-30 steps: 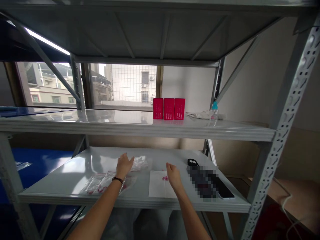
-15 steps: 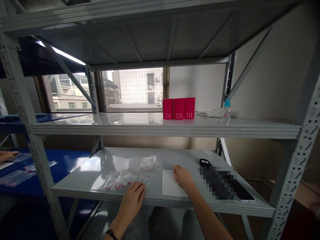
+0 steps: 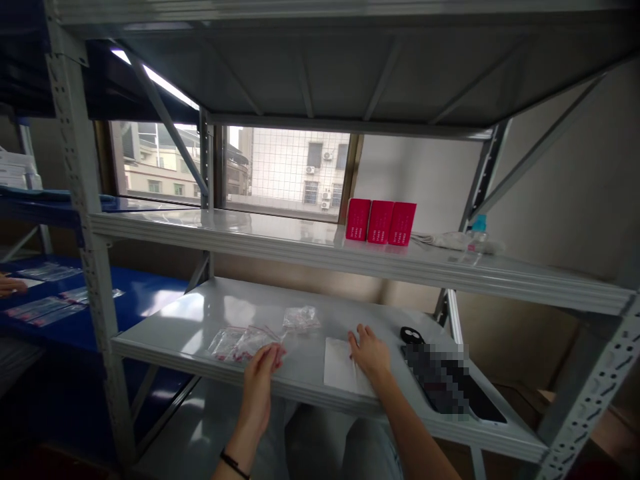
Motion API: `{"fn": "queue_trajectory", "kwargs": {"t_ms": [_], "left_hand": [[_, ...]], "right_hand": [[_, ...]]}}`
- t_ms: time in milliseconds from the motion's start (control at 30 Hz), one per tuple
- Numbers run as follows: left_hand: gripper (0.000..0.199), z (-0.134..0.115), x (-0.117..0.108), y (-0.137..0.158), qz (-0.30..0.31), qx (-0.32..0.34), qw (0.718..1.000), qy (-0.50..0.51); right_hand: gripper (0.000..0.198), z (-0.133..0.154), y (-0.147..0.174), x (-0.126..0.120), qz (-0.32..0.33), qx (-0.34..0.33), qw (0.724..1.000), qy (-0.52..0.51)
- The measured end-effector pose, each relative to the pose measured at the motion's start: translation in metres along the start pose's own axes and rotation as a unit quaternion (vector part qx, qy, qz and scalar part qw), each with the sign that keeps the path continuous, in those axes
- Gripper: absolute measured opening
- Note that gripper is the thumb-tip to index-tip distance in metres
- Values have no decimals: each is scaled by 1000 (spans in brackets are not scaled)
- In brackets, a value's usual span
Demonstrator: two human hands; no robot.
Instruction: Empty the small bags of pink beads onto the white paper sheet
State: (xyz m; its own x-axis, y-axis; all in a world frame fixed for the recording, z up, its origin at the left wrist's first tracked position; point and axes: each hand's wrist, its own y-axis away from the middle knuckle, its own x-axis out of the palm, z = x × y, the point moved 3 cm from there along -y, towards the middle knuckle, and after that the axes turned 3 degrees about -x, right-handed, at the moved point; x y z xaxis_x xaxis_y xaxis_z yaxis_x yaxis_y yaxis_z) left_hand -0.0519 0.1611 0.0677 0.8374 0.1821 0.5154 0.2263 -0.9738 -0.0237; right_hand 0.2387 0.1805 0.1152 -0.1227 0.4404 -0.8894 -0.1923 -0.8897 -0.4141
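Early in the bagging, by the look of it: left hand (image 3: pixel 261 377) pinching one clear bag (image 3: pixel 239 343) at the shelf's (image 3: pixel 190 313) near edge; right hand (image 3: pixel 369 352) flat, open on the white sheet (image 3: pixel 338 363) (crumpled bag (image 3: pixel 301 318) farther back, untouched).

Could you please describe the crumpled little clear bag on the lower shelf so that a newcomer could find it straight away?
Start at the grey metal rack's lower shelf. Behind the left hand lies a flat pile of clear bags with red bits; the crumpled clear bag sits just beyond it, towards the back. Unlike the flat pile and the white sheet under the right hand, it is bunched up and lies alone.
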Motion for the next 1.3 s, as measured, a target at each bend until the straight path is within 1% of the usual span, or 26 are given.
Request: {"fn": "queue_trajectory", "kwargs": {"t_ms": [67,100,133,167,200,267,300,333,433,500,567,667,767,867,967,1033,1067,1100,1133,1167,1200,1233,1300], "left_hand": [[27,2,6,8,-15,-84,992,97],[23,3,10,13,-17,-121,985,125],[19,3,13,19,-15,-151,979,139],[16,3,16,25,-10,-173,974,144],[15,4,19,32,-1,-187,972,143],[18,5,22,45,23,-197,971,130],[21,6,22,52,35,-196,973,119],[24,8,22,57,45,-192,975,106],[27,17,16,70,59,-169,982,58],[26,22,13,76,62,-139,988,25],[28,25,12,80,71,-107,992,-7],[33,26,13,86,89,-71,991,-64],[41,26,14,92,97,-55,988,-109],[40,29,12,95,90,-75,988,-96],[35,35,7,93,71,-123,990,-26],[35,38,1,89,48,-129,990,1],[38,38,-4,87,20,-110,994,-5],[41,36,-10,85,-17,-76,997,-24],[42,33,-15,85,-55,-34,997,-51],[41,29,-20,86,-78,9,993,-84],[39,26,-21,88,-76,41,989,-120],[37,23,-19,92,-43,59,985,-158],[33,19,-6,102,89,58,969,-221]], "right_hand": [[35,11,5,-15,-40,0,997,-69],[34,19,10,-23,-50,-15,991,-121],[33,30,17,-31,-45,-38,982,-182],[32,42,25,-37,-22,-68,967,-245],[31,54,36,-41,22,-105,945,-310],[30,75,59,-46,107,-142,893,-414],[31,82,70,-46,129,-144,873,-448],[32,85,80,-44,137,-134,859,-474],[35,82,105,-31,136,-78,837,-524],[34,77,119,-20,150,-46,816,-557],[34,74,131,-11,163,-24,792,-589],[35,73,148,-5,161,12,762,-627],[35,71,160,-1,159,62,737,-654],[38,66,166,3,149,92,726,-665],[39,61,167,6,126,94,730,-665],[38,59,167,7,115,88,736,-662],[38,58,168,8,110,87,739,-659],[38,57,168,8,103,89,742,-656],[38,55,168,9,95,93,746,-653],[38,54,169,9,87,97,749,-650],[38,53,169,9,80,100,753,-645],[37,53,170,7,76,98,757,-641],[36,57,171,3,73,80,763,-638]]}}
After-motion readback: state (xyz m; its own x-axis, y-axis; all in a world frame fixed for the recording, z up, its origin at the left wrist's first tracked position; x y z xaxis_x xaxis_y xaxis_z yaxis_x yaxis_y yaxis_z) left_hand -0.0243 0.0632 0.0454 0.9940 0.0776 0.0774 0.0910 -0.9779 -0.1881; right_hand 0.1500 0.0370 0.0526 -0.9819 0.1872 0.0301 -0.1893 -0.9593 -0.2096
